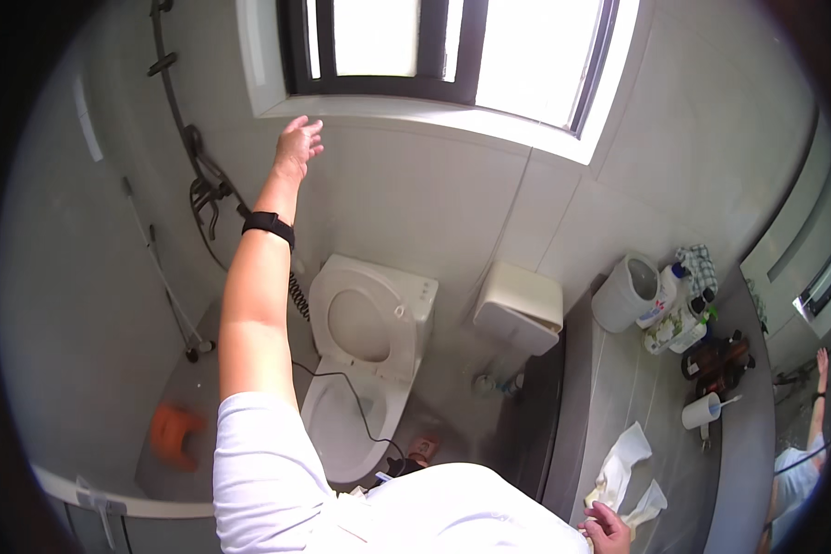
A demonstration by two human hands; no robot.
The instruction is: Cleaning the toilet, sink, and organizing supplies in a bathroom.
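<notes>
My left hand [298, 147] is raised in front of the tiled wall, just below the left end of the window sill [422, 114]. Its fingers are apart and nothing is in it; a black band circles that wrist. At the bottom right, my right hand [606, 530] is at the grey counter [602, 401], beside two pale, crumpled gloves [620, 464] [647, 505]. Its fingers are bent and overlap the gloves' near ends; whether they grip one cannot be told. Below my left arm is a white toilet [346, 415] with its lid raised.
A lidded bin [519, 305], a grey container [627, 294], bottles [675, 329] and a white cup [701, 411] stand at the right. To the left are a shower fixture [208, 194], long-handled tools [166, 277] and an orange stool [173, 436]. A dark cord [353, 391] crosses the toilet.
</notes>
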